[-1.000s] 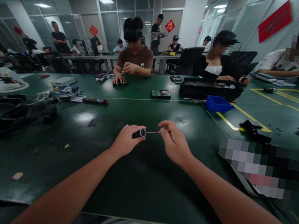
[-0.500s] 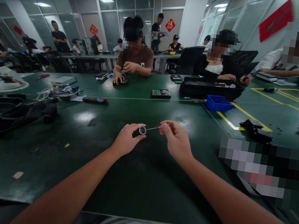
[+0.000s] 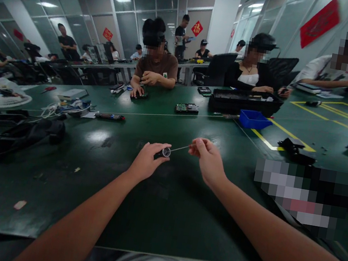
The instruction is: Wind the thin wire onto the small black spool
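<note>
My left hand (image 3: pixel 146 160) is closed round a small black cylindrical tool handle (image 3: pixel 162 152) with a shiny round end facing right. A thin metal bit (image 3: pixel 180 148) runs from that end to my right hand (image 3: pixel 208 162), which pinches the bit's far end between thumb and fingers. Both hands hover just above the dark green table (image 3: pixel 154 207), near its middle.
A black screwdriver (image 3: pixel 110 116) and a circuit board (image 3: pixel 186 108) lie further back. A blue bin (image 3: pixel 255 119) and a long black tray (image 3: pixel 244 102) stand at the back right. Black parts (image 3: pixel 295 151) lie on the right, a black bag (image 3: pixel 23 133) and cables on the left. Other people sit across the table.
My right hand has shifted slightly right and up, drawing the thin bit further out from the handle. The left hand has stayed almost in place.
</note>
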{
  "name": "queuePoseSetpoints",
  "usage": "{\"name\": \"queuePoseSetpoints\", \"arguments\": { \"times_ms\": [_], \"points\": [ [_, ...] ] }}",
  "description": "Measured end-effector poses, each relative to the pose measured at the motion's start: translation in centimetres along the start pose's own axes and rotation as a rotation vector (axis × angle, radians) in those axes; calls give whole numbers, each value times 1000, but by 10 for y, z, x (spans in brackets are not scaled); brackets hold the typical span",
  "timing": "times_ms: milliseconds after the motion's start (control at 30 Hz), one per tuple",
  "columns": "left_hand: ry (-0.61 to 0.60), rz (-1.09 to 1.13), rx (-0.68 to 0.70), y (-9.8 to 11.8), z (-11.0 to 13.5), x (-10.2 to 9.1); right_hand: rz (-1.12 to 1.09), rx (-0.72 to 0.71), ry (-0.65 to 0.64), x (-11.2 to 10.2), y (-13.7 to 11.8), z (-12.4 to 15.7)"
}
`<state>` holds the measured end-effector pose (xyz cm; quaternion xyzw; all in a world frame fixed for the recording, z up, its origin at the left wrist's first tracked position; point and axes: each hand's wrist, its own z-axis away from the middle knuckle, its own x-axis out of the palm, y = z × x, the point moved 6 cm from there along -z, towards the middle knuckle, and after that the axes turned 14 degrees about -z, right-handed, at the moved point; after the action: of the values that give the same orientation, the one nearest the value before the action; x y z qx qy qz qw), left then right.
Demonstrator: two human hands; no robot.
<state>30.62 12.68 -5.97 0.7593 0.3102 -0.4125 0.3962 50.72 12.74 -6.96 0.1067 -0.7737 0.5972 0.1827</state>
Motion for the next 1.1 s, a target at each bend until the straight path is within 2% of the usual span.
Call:
{"name": "queuePoseSetpoints", "arguments": {
  "times_ms": [233, 500, 633, 933, 1100],
  "points": [
    [-23, -25, -23, 4, 1, 1, 153, -95, -73, 8, -11, 5],
    [18, -56, -35, 1, 0, 0, 428, -235, -219, 24, -26, 22],
    [41, -60, -28, -2, 0, -1, 566, -315, -249, 29, -34, 27],
    [36, -63, -20, 0, 1, 0, 497, -234, -233, 25, -22, 22],
    [26, -71, -43, -2, 1, 0, 519, -255, -188, 23, -27, 23]
  ]
}}
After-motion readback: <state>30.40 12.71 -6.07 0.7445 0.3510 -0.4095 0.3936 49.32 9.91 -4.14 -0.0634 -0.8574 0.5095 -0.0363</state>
